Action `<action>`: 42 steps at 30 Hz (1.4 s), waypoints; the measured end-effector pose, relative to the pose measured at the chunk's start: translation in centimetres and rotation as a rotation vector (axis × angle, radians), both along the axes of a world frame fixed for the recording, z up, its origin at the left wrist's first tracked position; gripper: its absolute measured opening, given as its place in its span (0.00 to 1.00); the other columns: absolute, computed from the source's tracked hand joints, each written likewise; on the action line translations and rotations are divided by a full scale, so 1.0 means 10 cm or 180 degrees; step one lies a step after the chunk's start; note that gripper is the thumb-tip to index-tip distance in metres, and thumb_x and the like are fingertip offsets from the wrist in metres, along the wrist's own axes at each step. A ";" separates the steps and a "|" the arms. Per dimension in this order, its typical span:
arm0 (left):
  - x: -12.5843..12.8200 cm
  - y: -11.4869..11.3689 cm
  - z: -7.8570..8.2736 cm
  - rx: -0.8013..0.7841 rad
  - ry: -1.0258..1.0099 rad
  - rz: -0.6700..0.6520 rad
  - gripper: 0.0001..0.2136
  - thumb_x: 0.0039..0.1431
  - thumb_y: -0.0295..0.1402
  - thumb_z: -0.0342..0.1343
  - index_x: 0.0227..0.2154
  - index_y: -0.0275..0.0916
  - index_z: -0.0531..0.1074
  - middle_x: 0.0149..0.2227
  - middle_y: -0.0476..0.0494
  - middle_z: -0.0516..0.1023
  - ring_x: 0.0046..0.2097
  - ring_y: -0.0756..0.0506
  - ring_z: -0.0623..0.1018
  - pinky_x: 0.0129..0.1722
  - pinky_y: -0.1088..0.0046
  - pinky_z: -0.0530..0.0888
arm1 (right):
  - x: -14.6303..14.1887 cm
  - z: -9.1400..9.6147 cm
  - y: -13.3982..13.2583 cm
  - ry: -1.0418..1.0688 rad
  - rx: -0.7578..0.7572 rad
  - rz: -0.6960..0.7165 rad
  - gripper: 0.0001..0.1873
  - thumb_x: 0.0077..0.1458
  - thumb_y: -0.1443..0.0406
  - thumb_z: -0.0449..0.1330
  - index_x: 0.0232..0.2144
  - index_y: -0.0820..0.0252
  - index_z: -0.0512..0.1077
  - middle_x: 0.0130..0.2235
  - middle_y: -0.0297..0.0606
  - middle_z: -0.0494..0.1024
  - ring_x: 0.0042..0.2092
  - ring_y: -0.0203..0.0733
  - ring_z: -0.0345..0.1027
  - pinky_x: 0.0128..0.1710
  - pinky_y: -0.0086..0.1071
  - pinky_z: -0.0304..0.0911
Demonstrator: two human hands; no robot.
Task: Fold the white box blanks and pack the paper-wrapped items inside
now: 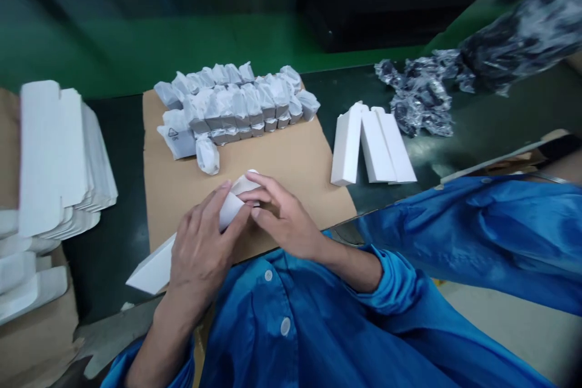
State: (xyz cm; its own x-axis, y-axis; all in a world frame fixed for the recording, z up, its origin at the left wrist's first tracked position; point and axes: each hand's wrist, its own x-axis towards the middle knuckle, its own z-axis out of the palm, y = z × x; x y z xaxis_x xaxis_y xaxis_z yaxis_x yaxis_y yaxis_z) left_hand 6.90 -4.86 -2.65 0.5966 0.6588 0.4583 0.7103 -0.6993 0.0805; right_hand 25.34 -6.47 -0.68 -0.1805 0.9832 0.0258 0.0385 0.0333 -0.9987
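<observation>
White box [157,262] under left hand [200,242], right hand [286,218] at one end

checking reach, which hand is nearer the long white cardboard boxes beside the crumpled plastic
Right. In the picture, the right hand sits below and left of those boxes; the left hand is farther left.

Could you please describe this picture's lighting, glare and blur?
Head view: the long white cardboard box in the left hand shows no strong glare; head view: crumpled clear plastic film glints, blurred toward upper right; head view: large black box is shadowed.
</observation>
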 end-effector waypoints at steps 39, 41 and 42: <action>-1.03 0.61 0.15 -0.0283 -0.0156 0.2695 0.21 0.64 0.30 0.49 0.59 0.31 0.69 0.59 0.27 0.73 0.62 0.32 0.72 0.62 0.50 0.66 | 0.83 -0.10 -0.06 -0.3992 0.2445 -0.0724 0.15 0.62 0.70 0.55 0.49 0.65 0.74 0.51 0.50 0.79 0.55 0.56 0.70 0.55 0.49 0.66; -0.98 0.50 0.14 -0.0108 -0.0242 0.2680 0.18 0.66 0.32 0.48 0.55 0.34 0.73 0.55 0.32 0.78 0.58 0.34 0.76 0.61 0.52 0.68 | 0.50 -0.07 -0.05 -0.2970 0.2107 -0.0322 0.15 0.64 0.69 0.54 0.50 0.62 0.74 0.50 0.47 0.79 0.54 0.52 0.71 0.56 0.49 0.66; -0.92 0.41 0.13 0.0021 -0.0319 0.2665 0.17 0.67 0.32 0.48 0.54 0.35 0.74 0.54 0.33 0.79 0.57 0.36 0.77 0.61 0.53 0.69 | 0.34 -0.05 -0.03 -0.2389 0.1719 -0.0067 0.16 0.65 0.67 0.54 0.53 0.60 0.72 0.52 0.47 0.79 0.54 0.50 0.72 0.55 0.48 0.67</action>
State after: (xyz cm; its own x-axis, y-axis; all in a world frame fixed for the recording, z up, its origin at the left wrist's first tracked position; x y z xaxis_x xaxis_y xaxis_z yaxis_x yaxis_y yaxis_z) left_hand -2.28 -0.80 -1.36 -0.1314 0.8627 0.4883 0.9842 0.0544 0.1687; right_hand 28.72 -6.80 -1.20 -0.3175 0.8751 0.3652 0.6751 0.4791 -0.5610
